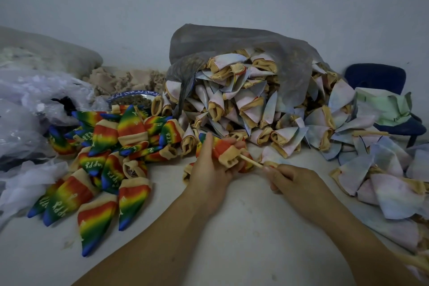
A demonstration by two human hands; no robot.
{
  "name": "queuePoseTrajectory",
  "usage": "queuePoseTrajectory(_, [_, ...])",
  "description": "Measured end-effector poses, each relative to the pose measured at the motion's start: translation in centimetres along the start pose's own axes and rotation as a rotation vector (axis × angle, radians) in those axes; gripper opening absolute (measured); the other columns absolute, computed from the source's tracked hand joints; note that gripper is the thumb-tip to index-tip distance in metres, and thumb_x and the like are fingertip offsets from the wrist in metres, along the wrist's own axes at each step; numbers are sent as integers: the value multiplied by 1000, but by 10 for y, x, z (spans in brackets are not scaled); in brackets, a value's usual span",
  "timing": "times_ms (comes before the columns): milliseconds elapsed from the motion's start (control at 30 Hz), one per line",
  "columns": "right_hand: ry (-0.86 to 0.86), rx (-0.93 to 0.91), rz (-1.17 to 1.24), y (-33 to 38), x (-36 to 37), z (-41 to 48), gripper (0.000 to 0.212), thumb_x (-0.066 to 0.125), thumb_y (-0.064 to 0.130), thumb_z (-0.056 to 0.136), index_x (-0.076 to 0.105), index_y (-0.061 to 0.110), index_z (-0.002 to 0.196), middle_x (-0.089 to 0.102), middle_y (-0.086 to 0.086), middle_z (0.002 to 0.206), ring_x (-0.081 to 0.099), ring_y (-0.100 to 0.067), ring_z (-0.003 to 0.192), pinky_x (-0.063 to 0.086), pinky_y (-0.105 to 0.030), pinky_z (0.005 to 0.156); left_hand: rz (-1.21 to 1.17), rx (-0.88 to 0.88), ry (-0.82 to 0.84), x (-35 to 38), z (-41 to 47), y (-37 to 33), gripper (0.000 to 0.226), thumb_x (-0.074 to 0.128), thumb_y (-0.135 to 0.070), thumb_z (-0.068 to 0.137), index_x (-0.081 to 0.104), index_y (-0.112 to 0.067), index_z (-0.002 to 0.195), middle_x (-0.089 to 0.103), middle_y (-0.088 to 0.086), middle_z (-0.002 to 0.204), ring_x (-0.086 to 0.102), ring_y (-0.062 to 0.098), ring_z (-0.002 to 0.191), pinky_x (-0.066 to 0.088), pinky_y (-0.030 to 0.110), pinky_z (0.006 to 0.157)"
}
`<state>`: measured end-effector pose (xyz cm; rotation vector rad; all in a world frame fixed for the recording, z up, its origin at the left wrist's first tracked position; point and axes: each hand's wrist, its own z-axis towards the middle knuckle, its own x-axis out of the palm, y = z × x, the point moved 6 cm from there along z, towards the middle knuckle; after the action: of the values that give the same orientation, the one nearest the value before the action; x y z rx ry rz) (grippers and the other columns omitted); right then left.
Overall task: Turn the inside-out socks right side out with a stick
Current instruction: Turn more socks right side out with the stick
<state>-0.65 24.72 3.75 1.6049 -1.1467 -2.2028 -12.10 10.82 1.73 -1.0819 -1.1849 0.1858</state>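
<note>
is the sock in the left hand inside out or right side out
Right side out: the sock in the left hand shows bright rainbow print, stick in its cuff.

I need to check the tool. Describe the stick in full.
The stick is a thin, straight, pale rod, wooden by its look. It slants up to the left. The right hand pinches its near end; its far end enters the beige cuff of the sock, which the left hand grips. Only the short stretch between shows.

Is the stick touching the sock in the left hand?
Touching: the head view shows the stick entering the tan cuff of the sock.
</note>
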Motion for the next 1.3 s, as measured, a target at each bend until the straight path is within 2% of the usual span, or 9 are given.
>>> queuePoseTrajectory(167, [-23, -7, 18, 0, -4, -2, 59, 39, 75, 75, 59, 20, 64, 65, 0, 67, 60, -17, 66, 48, -38, 66, -4, 82, -82, -4, 0, -7, 58, 48, -51, 87, 64, -4, 117, 73, 15, 109, 67, 29, 112, 51, 39, 96])
queuePoseTrajectory(300, [14, 2, 9, -1, -4, -5, 71, 35, 81, 65, 57, 14, 63, 59, 0, 59, 53, -16, 57, 42, -33, 60, 458, 154, -256, -15, -4, -17, 51, 48, -63, 90, 67, -15, 90, 73, -7, 75, 68, 13, 78, 46, 27, 76])
queuePoseTrajectory(467, [-13, -2, -4, 1, -5, -4, 75, 33, 82, 65, 55, 10, 67, 51, 3, 56, 45, -12, 52, 36, -29, 56, 762, 227, -279, -10, -8, -20, 65, 46, -83, 59, 49, -18, 63, 44, -4, 53, 46, 10, 51, 38, 28, 60])
queuePoseTrajectory(600, [14, -97, -68, 6, 3, -8, 42, 34, 63, 87, 53, 33, 66, 59, 5, 66, 54, -9, 64, 42, -29, 63, 725, 191, -254, -11, -5, -15, 66, 44, -86, 63, 64, -25, 78, 64, -12, 72, 61, 5, 71, 42, 27, 78])
queuePoseTrajectory(833, [-37, -90, -69, 5, -3, -4, 53, 33, 69, 83, 50, 23, 63, 53, 2, 59, 47, -8, 54, 38, -29, 57, 604, 132, -216, -15, -1, -4, 44, 37, -64, 96, 59, -43, 128, 59, -12, 125, 52, 10, 119, 38, 39, 107])
queuePoseTrajectory(900, [-40, -77, -74, 4, -5, -4, 58, 31, 78, 74, 50, 24, 62, 51, 4, 56, 45, -6, 50, 35, -28, 54, 629, 144, -189, -12, -4, -9, 20, 43, -61, 95, 63, -65, 98, 63, -34, 98, 55, -14, 98, 40, 31, 95])
queuePoseTrajectory(967, [-42, -65, -69, 3, -6, -4, 63, 32, 83, 67, 49, 22, 64, 45, 5, 52, 41, -6, 47, 32, -28, 52, 681, 185, -172, -10, -4, -12, 30, 46, -58, 95, 69, -44, 83, 65, -30, 70, 59, -17, 71, 38, 22, 73])
queuePoseTrajectory(1100, [-58, -34, -59, -1, -12, -3, 65, 41, 84, 66, 45, 19, 59, 36, 6, 48, 33, -7, 43, 27, -27, 50, 807, 253, -159, -4, -8, -12, 58, 38, -74, 80, 59, -20, 76, 59, 0, 72, 56, 10, 69, 42, 27, 71])
queuePoseTrajectory(1300, [-68, -39, -78, 4, -12, -5, 64, 38, 81, 67, 37, 18, 54, 32, 5, 46, 30, -8, 43, 26, -27, 50, 883, 270, -77, 7, -13, -15, 57, 32, -67, 86, 50, -20, 62, 45, -1, 59, 41, 8, 53, 33, 27, 61])
